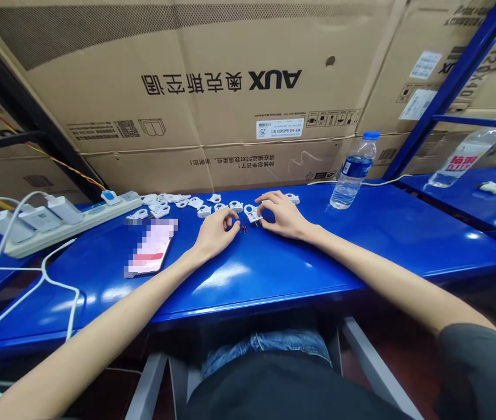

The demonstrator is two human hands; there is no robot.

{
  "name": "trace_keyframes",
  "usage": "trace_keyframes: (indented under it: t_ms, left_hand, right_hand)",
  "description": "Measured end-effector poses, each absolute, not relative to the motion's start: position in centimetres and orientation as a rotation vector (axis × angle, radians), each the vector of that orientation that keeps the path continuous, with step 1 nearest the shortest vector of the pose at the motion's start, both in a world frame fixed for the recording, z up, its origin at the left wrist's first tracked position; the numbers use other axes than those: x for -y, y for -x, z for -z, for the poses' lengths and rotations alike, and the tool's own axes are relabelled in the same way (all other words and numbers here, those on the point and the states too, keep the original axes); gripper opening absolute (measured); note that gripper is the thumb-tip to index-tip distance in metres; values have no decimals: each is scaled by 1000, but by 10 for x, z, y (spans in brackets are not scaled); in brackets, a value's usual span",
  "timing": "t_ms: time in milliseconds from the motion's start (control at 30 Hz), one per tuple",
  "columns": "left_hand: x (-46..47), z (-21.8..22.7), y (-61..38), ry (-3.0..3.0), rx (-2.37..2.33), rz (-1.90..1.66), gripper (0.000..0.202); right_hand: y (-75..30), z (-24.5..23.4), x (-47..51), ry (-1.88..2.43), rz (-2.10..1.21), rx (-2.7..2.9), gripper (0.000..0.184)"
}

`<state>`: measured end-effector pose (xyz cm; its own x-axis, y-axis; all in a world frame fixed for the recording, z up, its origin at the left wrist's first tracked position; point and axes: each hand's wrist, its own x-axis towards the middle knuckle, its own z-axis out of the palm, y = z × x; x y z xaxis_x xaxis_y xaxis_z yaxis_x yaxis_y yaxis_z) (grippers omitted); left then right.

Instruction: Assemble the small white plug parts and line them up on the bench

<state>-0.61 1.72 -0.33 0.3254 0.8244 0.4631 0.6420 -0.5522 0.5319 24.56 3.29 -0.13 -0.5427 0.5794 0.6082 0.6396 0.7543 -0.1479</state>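
My right hand (285, 217) has its thumb and fingers curled round the edge of a white plastic piece with a round hole (251, 214), which is tilted up just above the blue table. My left hand (217, 234) is curled, thumb and forefinger brought close together; whatever may lie between them is too small to make out. Right beside its thumb tip is a tiny red-and-black part (244, 230), perhaps with wires. Behind both hands, several similar white plastic pieces (204, 210) lie in a loose row, bunching into a heap (159, 205) at the left.
A phone (154, 248) lies left of my left hand. Farther left, a power strip (77, 224) carries chargers and white cables (44, 271). A water bottle (353, 172) stands back right. Big cardboard boxes (230, 41) rise behind the blue table (274, 280).
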Motion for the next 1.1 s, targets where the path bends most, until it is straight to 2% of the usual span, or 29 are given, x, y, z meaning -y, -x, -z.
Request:
trace_keyframes:
  t_ms: [600,800,1100]
  left_hand:
    - [-9,-8,-2,-2167,-1250,-1094,9]
    - [-8,-10,-2,-2129,-1264,-1131,11]
    - [-11,-9,0,-2082,-1301,-1192,12]
  right_hand:
    - [-231,0,-18,852,488,2379,14]
    - [-230,1,-18,801,595,2370,20]
    - [-233,3,-25,855,640,2374,23]
